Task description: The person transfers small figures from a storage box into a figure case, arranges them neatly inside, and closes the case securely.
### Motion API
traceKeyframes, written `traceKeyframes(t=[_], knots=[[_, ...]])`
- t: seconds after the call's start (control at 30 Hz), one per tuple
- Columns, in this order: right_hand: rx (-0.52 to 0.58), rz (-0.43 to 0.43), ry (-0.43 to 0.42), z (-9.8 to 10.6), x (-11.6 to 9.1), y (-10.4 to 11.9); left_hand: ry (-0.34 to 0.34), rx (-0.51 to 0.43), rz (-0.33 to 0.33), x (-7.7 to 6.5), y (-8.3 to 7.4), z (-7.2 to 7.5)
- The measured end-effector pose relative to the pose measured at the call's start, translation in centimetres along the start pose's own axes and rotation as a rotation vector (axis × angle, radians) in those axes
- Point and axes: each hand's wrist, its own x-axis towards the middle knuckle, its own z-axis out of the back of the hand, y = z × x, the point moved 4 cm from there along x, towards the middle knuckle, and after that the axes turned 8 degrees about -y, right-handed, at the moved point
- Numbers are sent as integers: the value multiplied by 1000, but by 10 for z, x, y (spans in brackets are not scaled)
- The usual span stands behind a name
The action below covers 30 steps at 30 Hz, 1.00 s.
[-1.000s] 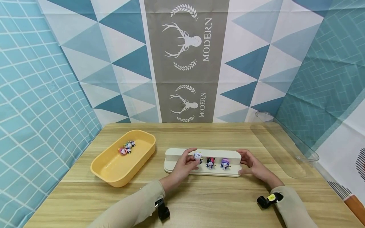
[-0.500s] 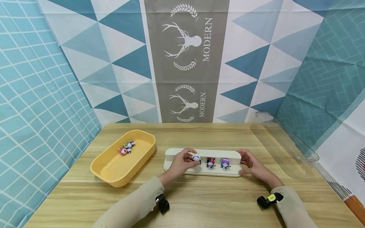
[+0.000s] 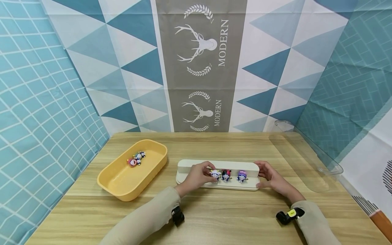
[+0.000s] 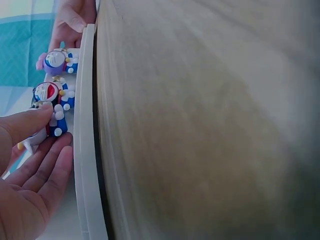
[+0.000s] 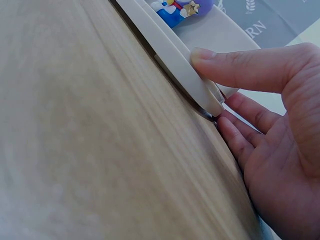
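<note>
A small figurine with a white horned hat [image 3: 215,174] is pinched between the thumb and fingers of my left hand [image 3: 197,176]. It is low over a cream two-level display stand [image 3: 190,164], close beside a figurine with a red-and-black hat [image 3: 226,174]; in the left wrist view the two seem to touch. Farther right on the stand's lower step is a figurine with a purple hat [image 3: 242,176]. My right hand [image 3: 273,179] holds the stand's right end, its thumb on the edge and fingers around the end in the right wrist view.
At the left a yellow tray [image 3: 122,190] holds a pink-hooded figurine [image 3: 132,162] and a multicoloured figurine [image 3: 139,156] lying together. A clear plastic cover [image 3: 306,163] lies at the table's right edge. Patterned cloth hangs behind the wooden table [image 3: 226,217].
My left hand has moved slightly right and lower with the white-hatted figurine, bringing it close to the red-and-black one. My right hand keeps its place on the stand's end.
</note>
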Motion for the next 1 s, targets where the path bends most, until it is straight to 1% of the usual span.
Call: traceKeyframes(t=[0.13,0.2,0.27,0.33,0.5,0.57,0.7,0.77,0.83,0.9,1.0], knots=[[9,12,9,0,0,0,12,38,-19,1,-3,-1],[10,13,11,0,0,0,25,87,-45,1,-5,-1],[10,17,11,0,1,0,42,157,-77,1,-8,-1],[10,24,11,0,1,0,60,235,-119,0,-11,-1],[10,29,11,0,1,-1,83,440,-276,-3,-21,-2],[7,24,10,0,1,-1,77,531,-350,-4,-25,-3],[-2,16,8,0,0,-1,55,721,-469,-7,-31,-5],[-3,18,9,0,0,-1,41,813,-519,-8,-33,-6],[1,27,12,0,0,-1,25,892,-558,-10,-34,-8],[7,37,15,0,0,-2,10,947,-583,-11,-35,-8],[14,50,18,-1,0,-2,-12,995,-605,-11,-37,-9]])
